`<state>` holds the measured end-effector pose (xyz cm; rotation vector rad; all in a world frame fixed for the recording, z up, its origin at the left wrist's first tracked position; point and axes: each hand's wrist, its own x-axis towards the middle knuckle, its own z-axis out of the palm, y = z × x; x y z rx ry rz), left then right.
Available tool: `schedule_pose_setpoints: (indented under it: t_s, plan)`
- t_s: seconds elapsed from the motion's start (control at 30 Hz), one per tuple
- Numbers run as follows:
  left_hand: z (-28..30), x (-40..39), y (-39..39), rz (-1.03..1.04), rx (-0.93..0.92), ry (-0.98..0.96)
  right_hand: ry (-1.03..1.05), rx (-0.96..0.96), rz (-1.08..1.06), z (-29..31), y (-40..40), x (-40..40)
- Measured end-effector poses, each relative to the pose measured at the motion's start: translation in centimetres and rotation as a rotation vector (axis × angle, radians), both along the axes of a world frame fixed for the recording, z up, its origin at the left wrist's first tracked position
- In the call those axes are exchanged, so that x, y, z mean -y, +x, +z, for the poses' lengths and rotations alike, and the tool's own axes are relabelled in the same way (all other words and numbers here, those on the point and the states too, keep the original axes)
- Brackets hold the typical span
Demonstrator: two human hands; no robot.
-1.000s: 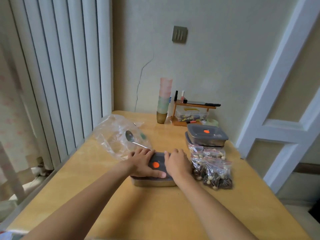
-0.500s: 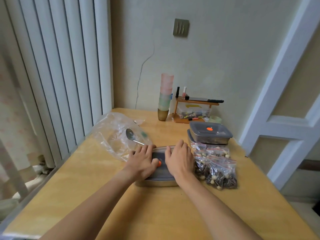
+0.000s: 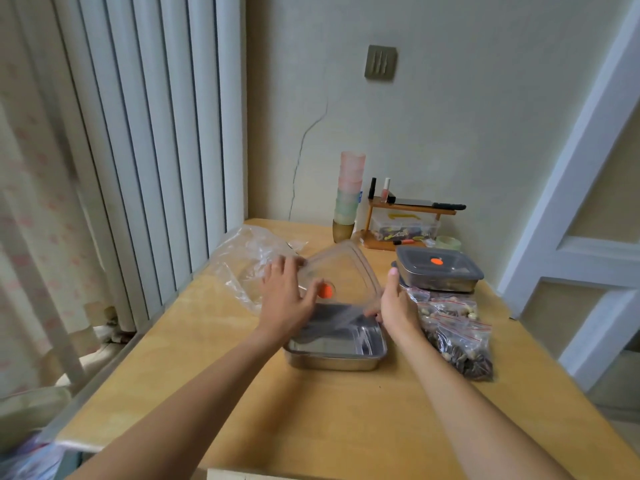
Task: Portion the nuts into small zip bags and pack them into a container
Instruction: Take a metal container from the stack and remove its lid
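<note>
A: What are the hands doing?

B: I am seeing the left hand (image 3: 287,299) with fingers spread, gripping the left edge of the clear lid (image 3: 341,271). The right hand (image 3: 396,303) is pinching its near right corner. The lid is tilting up, raised above the container (image 3: 337,348).

A: Describe the container.

B: It is sitting mid-table (image 3: 311,420), a shallow rectangular steel tray, shiny and open. The lid is translucent plastic with an orange valve (image 3: 325,291). Filled zip bags (image 3: 453,330) are lying just right of it.
</note>
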<state>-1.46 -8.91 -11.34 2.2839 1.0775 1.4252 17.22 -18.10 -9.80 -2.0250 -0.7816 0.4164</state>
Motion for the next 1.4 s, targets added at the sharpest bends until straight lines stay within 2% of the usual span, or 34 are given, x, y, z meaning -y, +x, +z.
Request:
schedule_pose_setpoints:
  t_s: [0.07, 0.13, 0.23, 0.33, 0.43, 0.53, 0.6, 0.77, 0.87, 0.97, 1.07, 1.2, 1.4]
  plan:
    - [0.5, -0.8, -0.6, 0.096, 0.105, -0.043, 0.04, -0.052, 0.025, 0.0, 0.2, 0.0]
    - [0.8, -1.8, -0.9, 0.234, 0.178, -0.182, 0.048, 0.003, 0.055, -0.4, 0.2, 0.0]
    - [1.0, -4.0, -1.2, 0.485, 0.206, -0.538, 0.049, 0.121, 0.097, -1.4, 0.2, -0.4]
    - [0.2, -6.8, -1.8, 0.634, 0.193, -0.871, 0.019, 0.251, 0.129, -2.4, 0.3, -0.5]
    - [-0.8, -8.7, -2.4, 0.667, 0.149, -0.947, -0.017, 0.362, 0.162, -2.5, 0.2, -0.2]
    - [-0.9, -9.7, -3.1, 0.704, 0.093, -0.959, -0.024, 0.373, 0.181, -2.5, 0.4, 0.0]
    - [-1.1, -9.9, -3.4, 0.721, 0.049, -0.934, -0.037, 0.364, 0.212, -2.5, 0.6, 0.2]
    - [-1.8, -8.5, -3.3, 0.681, -0.168, -0.726, 0.043, 0.435, 0.221, -2.3, 1.1, 0.8]
    - [-1.1, -7.0, -2.9, 0.667, -0.178, -0.566, 0.102, 0.517, 0.037, -2.0, 2.2, 1.9]
    - [0.3, -4.6, -1.0, 0.488, -0.146, -0.347, 0.08, 0.633, -0.212, -2.1, 4.5, 3.8]
    - [1.3, -1.3, 1.9, 0.309, -0.138, -0.2, -0.016, 0.649, -0.29, -3.1, 7.1, 6.1]
    - [1.3, 2.6, 5.8, 0.105, -0.107, -0.117, -0.089, 0.579, -0.221, -4.1, 9.6, 9.4]
    - [-0.5, 6.6, 9.0, -0.184, -0.142, -0.023, 0.108, 0.592, 0.054, -4.7, 11.1, 13.4]
